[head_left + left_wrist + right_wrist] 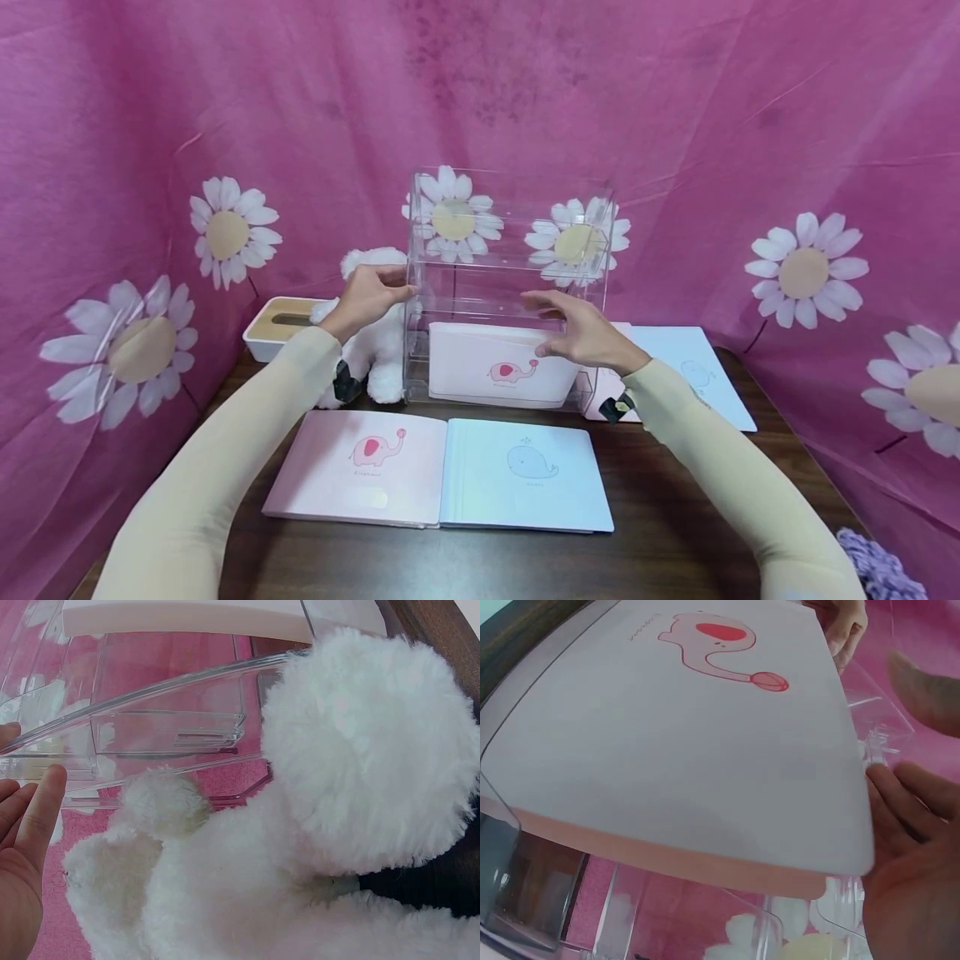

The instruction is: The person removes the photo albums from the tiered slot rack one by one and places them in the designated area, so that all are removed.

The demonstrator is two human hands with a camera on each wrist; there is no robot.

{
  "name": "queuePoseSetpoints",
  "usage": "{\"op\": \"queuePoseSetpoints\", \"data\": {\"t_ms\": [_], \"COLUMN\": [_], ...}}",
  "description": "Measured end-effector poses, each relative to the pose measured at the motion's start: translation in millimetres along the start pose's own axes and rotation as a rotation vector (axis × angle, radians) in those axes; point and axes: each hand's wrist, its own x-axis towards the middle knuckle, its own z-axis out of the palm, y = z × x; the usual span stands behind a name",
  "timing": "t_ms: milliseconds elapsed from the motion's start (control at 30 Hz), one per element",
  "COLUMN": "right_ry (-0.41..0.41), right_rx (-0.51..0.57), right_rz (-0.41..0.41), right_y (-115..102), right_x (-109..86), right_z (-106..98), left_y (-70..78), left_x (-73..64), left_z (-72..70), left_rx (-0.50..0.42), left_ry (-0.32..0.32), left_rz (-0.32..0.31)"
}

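Note:
A clear stepped rack [510,292] stands at the back of the table. In its lowest tier, a pale pink elephant-cover book [465,358] leans upright. My left hand [371,296] is at the rack's left side; in the left wrist view its thumb and fingers lie on either side of the clear edge. My right hand [581,329] is by the book's upper right corner, thumb and fingers spread apart. In the right wrist view the fingers reach past the edge of the book [690,765]; whether they touch it I cannot tell.
A pink elephant book [397,492] and a blue whale book [525,492] lie side by side in front. A white plush toy [386,358] and tissue box [266,346] stand left. Another whale book [675,358] lies right. Purple knitted fabric [873,562] shows lower right.

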Motion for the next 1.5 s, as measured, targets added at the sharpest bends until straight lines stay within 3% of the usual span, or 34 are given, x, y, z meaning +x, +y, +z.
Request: {"op": "queuePoseSetpoints", "data": {"t_ms": [300,467,733,1300,1500], "right_ry": [-0.181,-0.226,-0.2,-0.115,-0.117], "right_rx": [-0.01,-0.037,-0.049,0.056,0.088], "right_rz": [0.061,0.088,0.132,0.285,0.299], "right_y": [13,20,21,19,17], "right_x": [6.7,9.8,17.6,21.8,21.4], "right_z": [-3,-1,6,11,10], "left_y": [0.7,-0.6,-1.7,-0.4,-0.7], "left_x": [0.0,0.1,1.3,2.5,0.7], "left_z": [1.3,0.7,1.1,1.7,1.8], "left_rx": [0.004,-0.003,0.005,0.009,0.006], "left_ry": [0.006,0.008,0.014,0.024,0.024], "left_rz": [0.018,0.022,0.027,0.037,0.047]}}
